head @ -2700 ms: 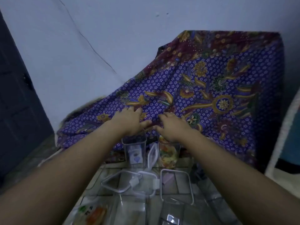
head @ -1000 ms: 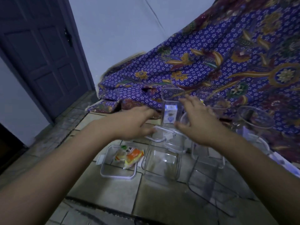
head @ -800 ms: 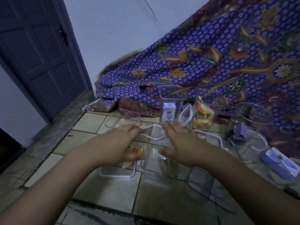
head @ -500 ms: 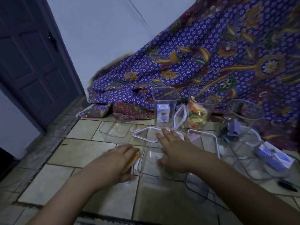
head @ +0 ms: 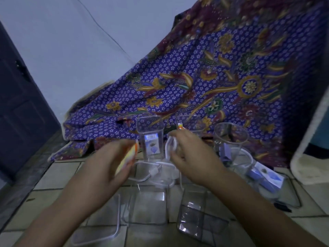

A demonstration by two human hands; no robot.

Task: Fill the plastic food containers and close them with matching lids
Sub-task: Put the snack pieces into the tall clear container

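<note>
My left hand (head: 108,163) grips an orange and yellow snack packet (head: 127,158), lifted above the floor. My right hand (head: 193,155) hovers with loosely spread fingers in front of a tall clear container holding colourful snacks (head: 189,124). To its left a tall square container (head: 150,134) holds a small blue box. An upright white-rimmed lid (head: 170,147) leans between them. Two empty clear containers (head: 149,204) (head: 191,211) stand near me, and flat lids (head: 142,171) lie behind them.
A round clear container (head: 230,138) and a low one with blue packets (head: 267,177) sit at the right. Patterned purple cloth (head: 204,77) drapes behind everything. A dark door (head: 19,107) stands at the left. A lid (head: 99,234) lies on the tiled floor.
My left hand picked the snack packet out of the lid on the floor and raised it. My right hand left the empty container and rose toward the tall containers. The view tilted upward.
</note>
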